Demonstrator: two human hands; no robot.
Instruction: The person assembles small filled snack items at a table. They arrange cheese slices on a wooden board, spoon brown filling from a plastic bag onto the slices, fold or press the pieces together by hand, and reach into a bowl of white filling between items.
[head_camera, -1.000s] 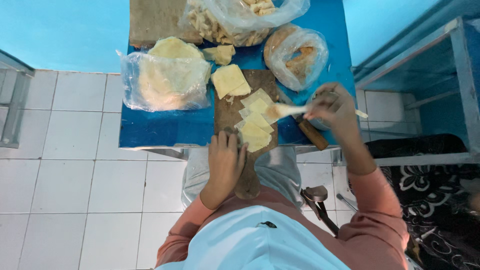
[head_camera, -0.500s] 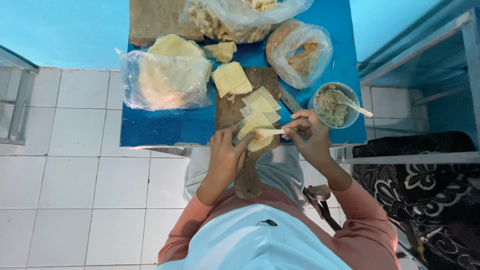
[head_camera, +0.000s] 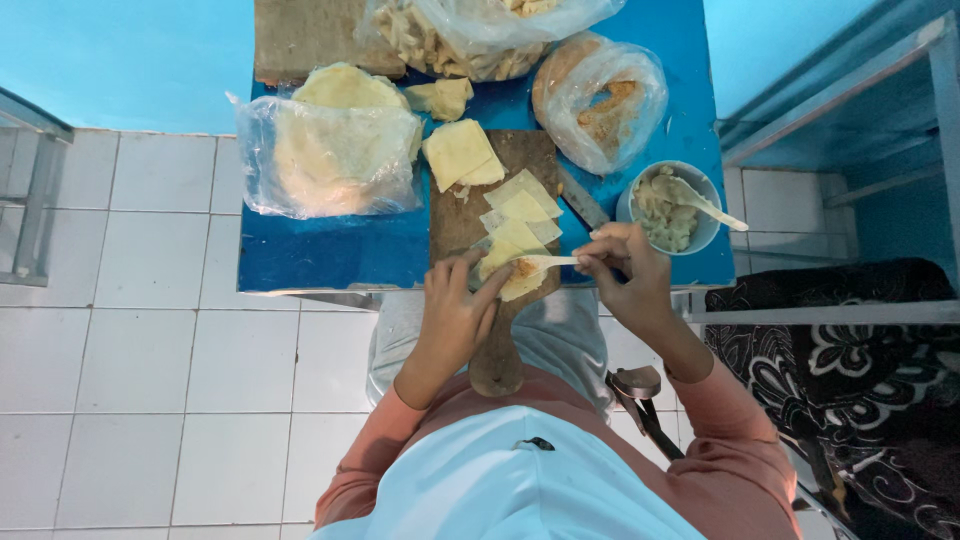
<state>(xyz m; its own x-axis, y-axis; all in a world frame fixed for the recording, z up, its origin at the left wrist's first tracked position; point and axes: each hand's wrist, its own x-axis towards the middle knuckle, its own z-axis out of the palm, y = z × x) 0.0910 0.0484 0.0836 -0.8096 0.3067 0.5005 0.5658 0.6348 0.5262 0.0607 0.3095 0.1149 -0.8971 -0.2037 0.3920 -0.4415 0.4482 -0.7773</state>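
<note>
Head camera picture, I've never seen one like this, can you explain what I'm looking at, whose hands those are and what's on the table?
The camera sits on a person's head and looks straight down, so you see their own two arms reaching forward over a small blue table. A brown wooden cutting board lies on it, carrying pale yellow square dough sheets. The left hand presses on the nearest sheet. The right hand holds a light-coloured spoon whose tip puts filling on that sheet. Beside it stands a small round bowl of pale filling with another spoon inside. Further back lie clear plastic bags of flat dough rounds and other food.
</note>
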